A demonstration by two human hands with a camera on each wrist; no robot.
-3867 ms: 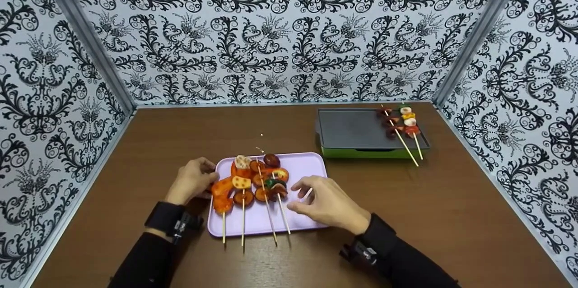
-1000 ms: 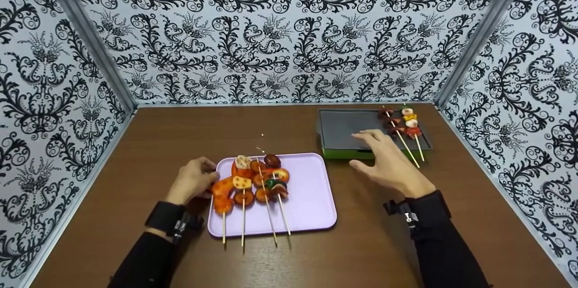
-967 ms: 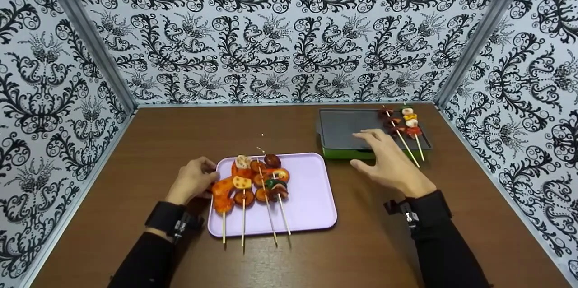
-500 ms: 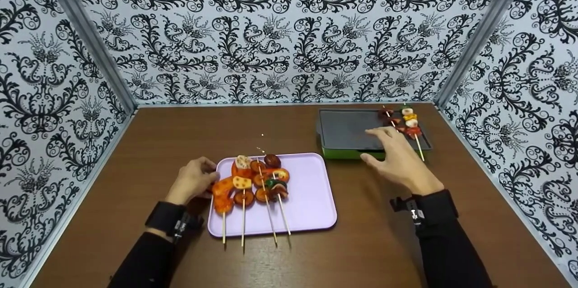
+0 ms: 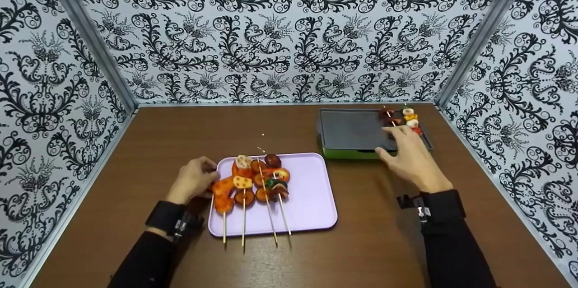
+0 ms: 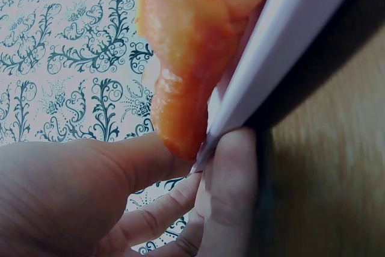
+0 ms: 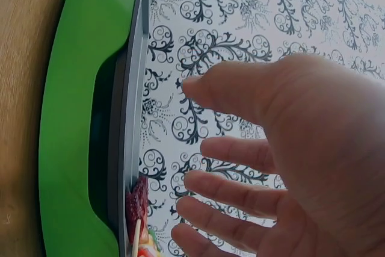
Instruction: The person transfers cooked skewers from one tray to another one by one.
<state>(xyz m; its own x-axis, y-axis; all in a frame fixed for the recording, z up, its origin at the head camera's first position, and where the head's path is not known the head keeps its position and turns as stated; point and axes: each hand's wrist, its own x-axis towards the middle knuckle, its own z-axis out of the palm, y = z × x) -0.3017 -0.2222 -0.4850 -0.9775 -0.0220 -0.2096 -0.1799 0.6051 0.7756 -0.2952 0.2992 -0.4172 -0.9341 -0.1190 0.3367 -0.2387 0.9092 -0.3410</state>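
Observation:
My left hand (image 5: 192,181) pinches the left edge of a lilac tray (image 5: 311,197); in the left wrist view the tray's rim (image 6: 258,52) runs between thumb and fingers. Close to the thumb lies an orange wing-shaped skewer piece (image 6: 198,40). Several food skewers lie on the tray, among them one with round brown slices (image 5: 262,179), sticks jutting over the front edge. My right hand (image 5: 413,159), fingers spread and holding nothing, hovers at the front right of a grill (image 5: 347,127), partly hiding a dark red skewer (image 5: 386,113) and a colourful skewer (image 5: 410,117) there.
The grill has a flat grey plate and a green base (image 7: 72,124), at the back right of the brown table (image 5: 180,134). Patterned wall panels (image 5: 271,44) enclose the back and sides. Small pale specks lie behind the tray.
My right hand has left the tray's right side and gone to the grill, then drifted right in front of the skewers there. My left hand keeps its grip on the tray.

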